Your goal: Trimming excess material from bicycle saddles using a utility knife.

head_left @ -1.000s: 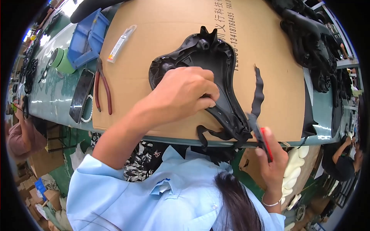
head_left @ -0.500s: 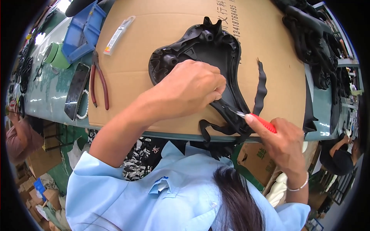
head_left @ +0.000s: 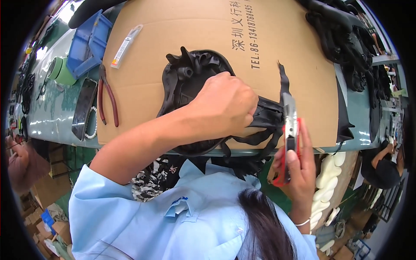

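A black bicycle saddle (head_left: 173, 89) lies underside up on the cardboard, its wide end to the left and its narrow nose (head_left: 268, 113) to the right. Its cover material is gathered and wrinkled round the rim. My left hand (head_left: 227, 102) is closed on the saddle near its middle, and hides part of it. Just right of the nose, my right hand (head_left: 301, 169) grips a red utility knife (head_left: 289, 134), its metal front pointing away from me. Loose black strips (head_left: 255, 138) hang from the nose. A separate black strip (head_left: 284, 78) lies beyond the knife.
Cardboard (head_left: 143, 86) covers the table. To the left lie red-handled pliers (head_left: 108, 97), a phone (head_left: 84, 106) with a beaded strap, a blue bin (head_left: 89, 47), a green container (head_left: 63, 71) and a clear slim packet (head_left: 126, 45). Black saddles (head_left: 338, 39) are piled at the far right.
The saddle has turned clockwise, its nose swinging from toward me to the right. My right hand has moved left and nearer me, turning the knife to point away. My left hand keeps its hold.
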The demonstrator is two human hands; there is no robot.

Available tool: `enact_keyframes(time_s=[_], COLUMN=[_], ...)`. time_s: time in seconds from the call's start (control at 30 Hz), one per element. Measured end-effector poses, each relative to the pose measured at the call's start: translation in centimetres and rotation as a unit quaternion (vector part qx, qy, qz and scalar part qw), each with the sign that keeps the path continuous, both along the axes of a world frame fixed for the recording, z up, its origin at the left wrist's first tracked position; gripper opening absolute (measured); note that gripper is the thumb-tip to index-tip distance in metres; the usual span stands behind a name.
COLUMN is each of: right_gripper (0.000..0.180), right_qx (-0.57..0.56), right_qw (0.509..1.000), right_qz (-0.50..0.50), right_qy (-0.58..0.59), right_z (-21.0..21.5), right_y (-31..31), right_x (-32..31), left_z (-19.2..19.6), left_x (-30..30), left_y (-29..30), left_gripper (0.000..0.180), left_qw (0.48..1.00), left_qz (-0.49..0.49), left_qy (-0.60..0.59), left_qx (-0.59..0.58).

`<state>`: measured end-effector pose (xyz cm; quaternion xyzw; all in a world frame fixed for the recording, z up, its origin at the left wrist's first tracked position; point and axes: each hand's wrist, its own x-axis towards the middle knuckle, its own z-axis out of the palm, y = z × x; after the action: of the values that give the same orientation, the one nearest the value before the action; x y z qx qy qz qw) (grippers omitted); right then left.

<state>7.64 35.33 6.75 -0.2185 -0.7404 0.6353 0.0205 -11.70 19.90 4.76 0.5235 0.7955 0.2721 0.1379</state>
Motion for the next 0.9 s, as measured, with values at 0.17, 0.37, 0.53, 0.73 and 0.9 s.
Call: enact_keyframes(time_s=[0.17, 0.37, 0.53, 0.73, 0.9], right_gripper=[0.054, 0.055, 0.054, 0.058, 0.036], right_qx=[-0.111, -0.275, -0.21, -0.15, -0.163], right_qw=[0.992, 0.953, 0.968, 0.901, 0.985], right_qz=[-0.008, 0.007, -0.015, 0.402, -0.038], right_qy=[-0.06, -0.128, -0.137, -0.063, -0.038], right_z=[0.7, 1.8, 2.6, 3.4, 0.6], right_y=[-2.6, -3.9, -6.2, -5.7, -4.6], right_x=[0.0, -1.4, -1.6, -1.1, 0.0], left_z=[0.0, 0.6, 0.9, 0.0, 2.1], left_x=[-0.3, -1.2, -1.5, -3.1, -6.0], left_y=[-0.1, -0.1, -0.4, -1.3, -4.5], left_gripper=[0.012, 0.018, 0.02, 0.017, 0.028], left_qw=[0.994, 0.98, 0.948, 0.796, 0.922], left_qz=[0.048, 0.069, 0.068, 0.109, 0.319], left_qy=[-0.089, -0.184, -0.304, -0.516, -0.008], left_qx=[0.039, 0.034, 0.071, 0.299, 0.221])
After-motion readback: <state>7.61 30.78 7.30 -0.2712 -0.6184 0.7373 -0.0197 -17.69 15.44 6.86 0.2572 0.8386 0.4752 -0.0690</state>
